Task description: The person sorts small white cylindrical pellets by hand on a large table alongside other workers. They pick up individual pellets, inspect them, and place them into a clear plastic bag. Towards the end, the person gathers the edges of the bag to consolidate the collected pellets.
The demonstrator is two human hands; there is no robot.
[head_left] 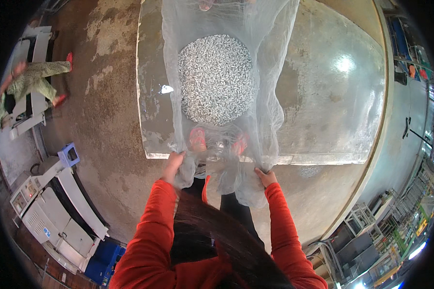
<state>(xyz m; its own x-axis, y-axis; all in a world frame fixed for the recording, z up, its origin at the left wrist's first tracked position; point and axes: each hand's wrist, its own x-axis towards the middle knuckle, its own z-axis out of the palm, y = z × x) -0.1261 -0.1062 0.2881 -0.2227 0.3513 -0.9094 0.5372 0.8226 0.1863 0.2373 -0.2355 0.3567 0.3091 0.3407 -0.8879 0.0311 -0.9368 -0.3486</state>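
Two hands, left (174,163) and right (265,177), on one net (270,72); one cocoon heap (216,79).

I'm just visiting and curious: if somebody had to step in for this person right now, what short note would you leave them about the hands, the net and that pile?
Left hand: shut on the near left edge of the sheer net.
Right hand: shut on the near right edge of the same net, bunched between both hands.
The net lies stretched over a raised grey slab on the floor, with a round pile of small pale pieces resting in its middle.
Far end of the net: someone else's foot shows at the top edge.
Done: pile sits gathered on the net.
Left: net not yet lifted; the pile is still on the slab.
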